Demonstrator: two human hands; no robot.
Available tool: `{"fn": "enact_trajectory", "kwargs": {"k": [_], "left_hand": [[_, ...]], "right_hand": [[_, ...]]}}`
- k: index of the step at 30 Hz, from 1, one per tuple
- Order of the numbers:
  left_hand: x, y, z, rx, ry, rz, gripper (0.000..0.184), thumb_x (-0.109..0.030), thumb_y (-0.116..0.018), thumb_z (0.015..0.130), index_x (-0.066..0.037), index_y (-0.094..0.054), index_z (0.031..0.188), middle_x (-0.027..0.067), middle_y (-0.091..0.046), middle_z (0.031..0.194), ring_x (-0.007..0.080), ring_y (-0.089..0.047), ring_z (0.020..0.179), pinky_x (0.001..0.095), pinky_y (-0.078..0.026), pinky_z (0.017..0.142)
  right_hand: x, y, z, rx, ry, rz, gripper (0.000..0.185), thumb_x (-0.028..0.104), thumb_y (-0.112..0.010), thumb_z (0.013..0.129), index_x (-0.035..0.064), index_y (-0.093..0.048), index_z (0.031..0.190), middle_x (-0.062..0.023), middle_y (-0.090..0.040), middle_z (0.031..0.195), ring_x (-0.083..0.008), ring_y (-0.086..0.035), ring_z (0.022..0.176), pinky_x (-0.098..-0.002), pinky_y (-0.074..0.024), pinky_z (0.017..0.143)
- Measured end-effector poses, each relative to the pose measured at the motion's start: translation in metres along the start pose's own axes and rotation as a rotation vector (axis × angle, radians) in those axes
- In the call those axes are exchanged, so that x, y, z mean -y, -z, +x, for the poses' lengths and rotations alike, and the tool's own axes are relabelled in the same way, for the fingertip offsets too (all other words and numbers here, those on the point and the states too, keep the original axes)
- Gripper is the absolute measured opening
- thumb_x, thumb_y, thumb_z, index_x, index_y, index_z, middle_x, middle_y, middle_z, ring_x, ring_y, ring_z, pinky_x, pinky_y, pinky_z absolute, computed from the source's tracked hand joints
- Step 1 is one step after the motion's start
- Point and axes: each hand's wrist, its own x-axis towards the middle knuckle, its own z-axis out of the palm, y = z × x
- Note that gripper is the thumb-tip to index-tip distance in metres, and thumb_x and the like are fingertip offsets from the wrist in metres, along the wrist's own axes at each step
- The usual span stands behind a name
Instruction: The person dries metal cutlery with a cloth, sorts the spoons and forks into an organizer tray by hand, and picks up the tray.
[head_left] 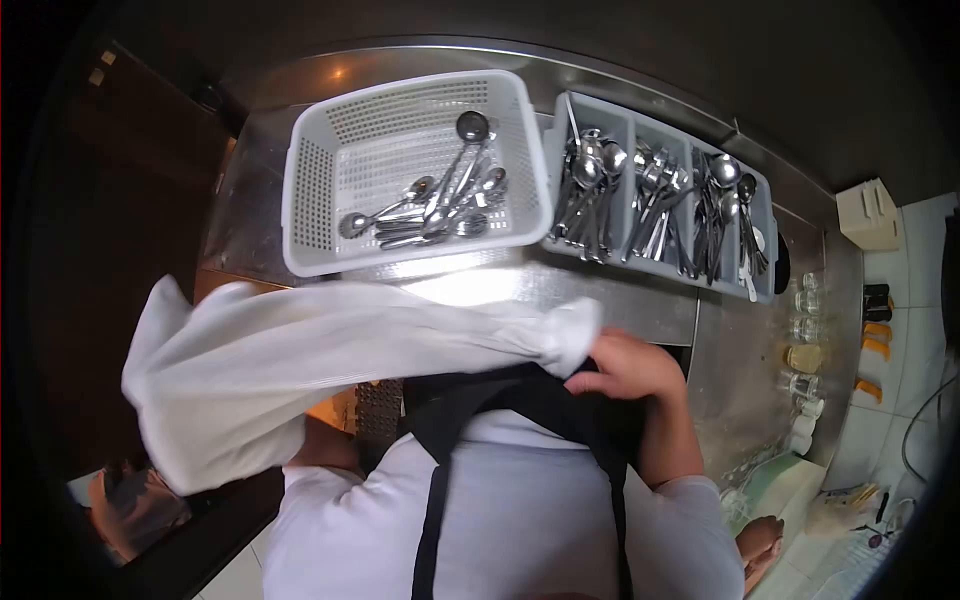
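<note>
A long white cloth (330, 335) stretches across in front of my body, wide and hanging on the left, bunched at its right end. My right hand (635, 365) is closed at that bunched end; whether anything is wrapped inside cannot be seen. My left forearm goes up under the wide part of the cloth, which hides the left hand. Beyond the cloth is a white perforated basket (318, 262) with metal spoons and other cutlery (440, 215) inside. To its right, a grey divided tray (655, 265) holds many spoons and forks, sorted in its compartments.
Basket and tray stand on a steel counter (640, 305) against a raised back edge. Several glasses (803, 330) line the right side, near a white box (868, 215). Another person's hand (760, 540) shows at lower right. A dark panel (120, 260) is at left.
</note>
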Motion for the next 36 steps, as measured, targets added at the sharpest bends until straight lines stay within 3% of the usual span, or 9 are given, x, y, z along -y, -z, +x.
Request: {"fn": "enact_trajectory", "kwargs": {"k": [1,3,5,8,13,19,25,30,36], "left_hand": [[0.002,0.023,-0.018,-0.049,0.020,0.093,0.035,-0.018,-0.061,0.088,0.000,-0.057,0.118,0.0110,-0.064,0.108,0.0183,-0.063,0.094,0.0313,-0.053,0.078],[0.002,0.060,-0.048,-0.124,0.064,0.249,0.035,-0.016,-0.062,0.087,0.000,-0.057,0.117,0.0111,-0.064,0.108,0.0182,-0.063,0.094,0.0308,-0.053,0.079],[0.003,0.093,-0.073,-0.174,0.099,0.367,0.035,-0.014,-0.064,0.086,0.000,-0.057,0.117,0.0112,-0.064,0.108,0.0180,-0.063,0.094,0.0303,-0.053,0.079],[0.010,0.136,-0.095,-0.217,0.132,0.474,0.035,-0.010,-0.066,0.084,0.000,-0.057,0.116,0.0113,-0.064,0.108,0.0178,-0.063,0.094,0.0296,-0.052,0.079],[0.019,0.180,-0.092,-0.221,0.077,0.488,0.036,-0.005,-0.069,0.081,0.001,-0.058,0.115,0.0116,-0.063,0.107,0.0175,-0.062,0.094,0.0283,-0.051,0.080],[0.018,0.129,-0.048,-0.668,-0.018,0.437,0.043,0.007,-0.072,0.069,0.005,-0.058,0.110,0.0117,-0.065,0.096,0.0171,-0.065,0.089,0.0261,-0.053,0.075],[0.053,0.123,-0.040,-0.563,-0.112,-0.088,0.045,0.005,-0.070,0.072,0.006,-0.056,0.115,0.0140,-0.065,0.101,0.0202,-0.065,0.094,0.0274,-0.053,0.079],[0.073,0.120,-0.035,-0.523,-0.108,-0.270,0.045,0.004,-0.069,0.073,0.006,-0.055,0.116,0.0145,-0.064,0.103,0.0209,-0.064,0.095,0.0279,-0.053,0.080],[0.088,0.116,-0.030,-0.475,-0.098,-0.390,0.045,0.003,-0.068,0.075,0.006,-0.054,0.118,0.0152,-0.063,0.105,0.0217,-0.064,0.097,0.0285,-0.053,0.081]], "right_hand": [[0.004,0.003,0.016,0.109,-0.095,-0.034,0.047,0.022,-0.074,0.081,0.0041,-0.058,0.121,-0.0212,-0.064,0.113,-0.0403,-0.059,0.105,-0.0420,-0.0465,0.094],[0.013,0.003,0.055,-0.125,-0.190,-0.103,0.027,0.019,-0.069,0.086,0.0021,-0.066,0.107,-0.0178,-0.069,0.096,-0.0297,-0.067,0.087,-0.0377,-0.0518,0.079],[0.022,0.009,0.117,-0.426,-0.240,-0.079,0.022,0.020,-0.063,0.090,0.0000,-0.067,0.097,-0.0125,-0.064,0.076,-0.0233,-0.058,0.066,-0.0331,-0.0488,0.067],[-0.019,0.019,0.226,-0.489,-0.420,-0.358,0.037,0.034,-0.064,0.086,-0.0020,-0.069,0.094,-0.0227,-0.069,0.090,-0.0358,-0.069,0.087,-0.0437,-0.0522,0.079],[-0.045,0.008,0.326,-0.407,-0.762,-0.523,0.035,0.029,-0.065,0.084,-0.0032,-0.071,0.097,-0.0231,-0.068,0.109,-0.0375,-0.066,0.103,-0.0426,-0.0525,0.090],[-0.066,-0.019,0.372,-0.530,-0.746,-0.623,0.049,0.041,-0.070,0.083,-0.0068,-0.071,0.095,-0.0256,-0.069,0.098,-0.0344,-0.070,0.092,-0.0416,-0.0561,0.079],[-0.048,0.023,0.362,-0.415,-0.901,-0.273,0.036,0.029,-0.070,0.083,-0.0061,-0.071,0.091,-0.0232,-0.071,0.090,-0.0318,-0.071,0.089,-0.0412,-0.0554,0.082],[-0.063,0.010,0.325,-0.045,-0.122,-0.794,0.012,0.012,-0.072,0.076,0.0114,-0.073,0.088,-0.0155,-0.063,0.097,-0.0333,-0.065,0.091,-0.0408,-0.0529,0.080],[-0.072,0.014,0.320,-0.176,0.176,-0.717,0.015,0.002,-0.065,0.081,0.0093,-0.066,0.094,-0.0128,-0.062,0.088,-0.0345,-0.063,0.087,-0.0416,-0.0513,0.075]]}}
